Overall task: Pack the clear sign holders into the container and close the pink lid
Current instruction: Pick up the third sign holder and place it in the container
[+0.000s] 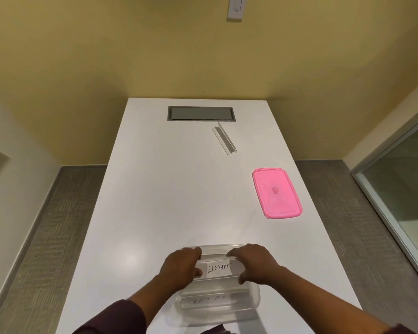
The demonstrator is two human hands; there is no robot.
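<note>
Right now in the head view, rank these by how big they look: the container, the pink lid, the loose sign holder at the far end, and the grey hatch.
1. clear container, though nearest the camera
2. pink lid
3. grey hatch
4. loose sign holder

The hatch and loose holder lie farthest away, so they look smaller than they are.

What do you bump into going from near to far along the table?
Clear container → sign holder marked ELEPHANT, held by both hands → pink lid → empty sign holder → grey hatch.
</note>
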